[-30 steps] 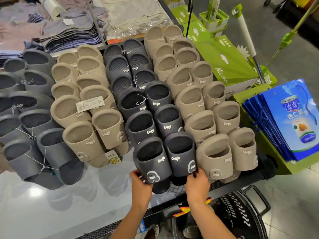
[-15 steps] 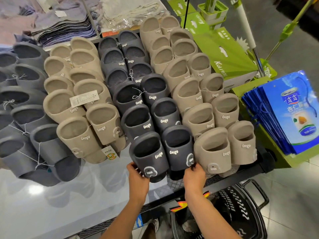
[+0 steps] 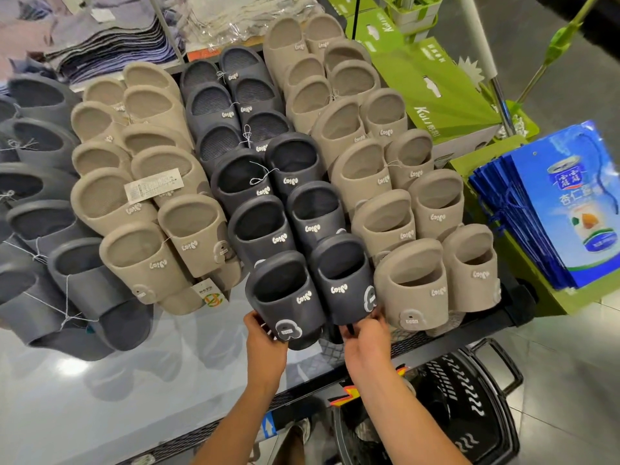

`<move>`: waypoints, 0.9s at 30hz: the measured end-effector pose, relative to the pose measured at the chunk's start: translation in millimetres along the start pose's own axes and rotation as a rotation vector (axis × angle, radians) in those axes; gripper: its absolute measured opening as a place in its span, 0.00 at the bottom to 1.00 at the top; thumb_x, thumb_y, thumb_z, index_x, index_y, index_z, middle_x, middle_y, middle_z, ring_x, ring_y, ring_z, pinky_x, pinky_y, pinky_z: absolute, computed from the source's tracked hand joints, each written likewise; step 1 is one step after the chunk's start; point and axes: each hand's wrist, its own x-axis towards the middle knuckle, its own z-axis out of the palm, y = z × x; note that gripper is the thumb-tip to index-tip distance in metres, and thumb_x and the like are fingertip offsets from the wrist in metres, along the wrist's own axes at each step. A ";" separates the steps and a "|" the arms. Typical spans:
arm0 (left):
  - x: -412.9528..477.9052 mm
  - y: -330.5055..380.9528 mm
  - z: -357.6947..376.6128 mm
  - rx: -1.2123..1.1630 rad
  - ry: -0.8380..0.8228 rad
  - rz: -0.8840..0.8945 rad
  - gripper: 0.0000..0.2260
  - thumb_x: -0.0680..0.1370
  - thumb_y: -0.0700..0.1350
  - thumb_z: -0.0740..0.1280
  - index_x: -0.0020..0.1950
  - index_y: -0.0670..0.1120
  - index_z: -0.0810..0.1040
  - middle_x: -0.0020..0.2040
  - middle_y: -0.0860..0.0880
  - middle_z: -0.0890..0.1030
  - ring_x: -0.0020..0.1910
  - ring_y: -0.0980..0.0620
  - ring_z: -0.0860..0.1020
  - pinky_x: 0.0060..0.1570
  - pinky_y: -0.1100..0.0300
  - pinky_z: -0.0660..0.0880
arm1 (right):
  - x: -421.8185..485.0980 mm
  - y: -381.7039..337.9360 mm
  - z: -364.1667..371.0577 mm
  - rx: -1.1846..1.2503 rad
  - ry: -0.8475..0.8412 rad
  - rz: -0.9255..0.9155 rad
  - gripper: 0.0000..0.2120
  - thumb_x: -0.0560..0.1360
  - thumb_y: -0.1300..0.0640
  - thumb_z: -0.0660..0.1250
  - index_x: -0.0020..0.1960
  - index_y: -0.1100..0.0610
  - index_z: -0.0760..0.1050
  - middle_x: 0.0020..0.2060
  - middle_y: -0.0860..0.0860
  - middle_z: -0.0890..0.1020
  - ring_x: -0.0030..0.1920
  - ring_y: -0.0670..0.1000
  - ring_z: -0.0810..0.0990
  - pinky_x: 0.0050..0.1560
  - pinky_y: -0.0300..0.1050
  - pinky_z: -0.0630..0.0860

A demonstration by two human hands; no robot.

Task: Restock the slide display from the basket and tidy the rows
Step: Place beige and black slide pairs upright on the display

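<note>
Left hand point(image 3: 266, 344) and right hand point(image 3: 367, 337) extended forward — fingers point(image 3: 252, 320) curled, gripping.

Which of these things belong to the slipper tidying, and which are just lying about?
In the job: dark slide pair, gripped by left hand and right hand; beige slide rows; black basket.
Lying about: folded clothes; green boxes; blue bags.
</note>
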 end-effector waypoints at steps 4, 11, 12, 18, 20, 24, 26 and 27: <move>1.1 -1.0 0.2 0.025 -0.019 -0.004 0.21 0.76 0.37 0.70 0.63 0.49 0.64 0.54 0.48 0.78 0.49 0.53 0.78 0.46 0.63 0.74 | 2.6 -1.4 -6.7 0.109 -0.028 0.140 0.24 0.67 0.77 0.50 0.49 0.58 0.76 0.47 0.56 0.81 0.47 0.56 0.76 0.54 0.52 0.75; 0.3 -0.1 1.3 0.050 -0.024 -0.006 0.20 0.76 0.38 0.70 0.61 0.52 0.64 0.53 0.50 0.78 0.49 0.53 0.78 0.48 0.62 0.75 | -7.3 -9.6 -17.1 0.158 -0.235 0.177 0.11 0.69 0.63 0.62 0.49 0.57 0.77 0.46 0.56 0.82 0.51 0.57 0.79 0.64 0.61 0.71; 0.0 0.5 1.4 0.046 -0.023 -0.010 0.20 0.76 0.38 0.70 0.61 0.52 0.64 0.53 0.50 0.78 0.49 0.53 0.78 0.50 0.60 0.75 | -7.0 -10.0 -17.0 0.142 -0.243 0.186 0.12 0.71 0.62 0.64 0.54 0.57 0.77 0.49 0.56 0.83 0.55 0.58 0.79 0.64 0.62 0.70; -2.8 2.9 -0.6 0.038 -0.022 -0.014 0.19 0.77 0.36 0.69 0.62 0.49 0.65 0.53 0.50 0.78 0.48 0.55 0.77 0.53 0.57 0.75 | -6.1 -8.1 -16.3 0.153 -0.263 0.194 0.19 0.74 0.62 0.64 0.64 0.59 0.74 0.55 0.58 0.82 0.62 0.60 0.77 0.66 0.65 0.69; -1.6 3.1 -0.8 0.045 -0.018 -0.003 0.19 0.77 0.36 0.69 0.63 0.49 0.66 0.53 0.51 0.78 0.47 0.56 0.77 0.52 0.59 0.75 | -6.9 -8.7 -16.2 0.158 -0.278 0.188 0.20 0.74 0.62 0.64 0.66 0.60 0.74 0.57 0.58 0.81 0.64 0.60 0.76 0.66 0.64 0.69; 1.8 3.7 0.1 0.061 -0.019 0.007 0.19 0.77 0.37 0.69 0.64 0.49 0.66 0.53 0.52 0.77 0.46 0.58 0.77 0.49 0.64 0.74 | -6.7 -9.8 -14.1 0.166 -0.309 0.176 0.17 0.74 0.62 0.63 0.63 0.60 0.75 0.57 0.58 0.81 0.63 0.60 0.76 0.67 0.64 0.69; 3.8 2.8 0.7 0.072 -0.027 0.007 0.19 0.78 0.37 0.68 0.64 0.48 0.65 0.54 0.52 0.77 0.46 0.59 0.76 0.46 0.69 0.72 | -5.8 -9.2 -11.7 0.166 -0.299 0.179 0.16 0.74 0.62 0.63 0.61 0.60 0.75 0.57 0.58 0.81 0.64 0.60 0.76 0.67 0.64 0.68; 4.8 2.7 1.0 0.080 -0.031 0.009 0.19 0.78 0.37 0.68 0.64 0.48 0.65 0.54 0.51 0.77 0.45 0.60 0.76 0.45 0.70 0.71 | -6.0 -9.3 -11.1 0.167 -0.293 0.180 0.16 0.74 0.62 0.63 0.61 0.60 0.75 0.57 0.58 0.81 0.64 0.60 0.76 0.67 0.64 0.69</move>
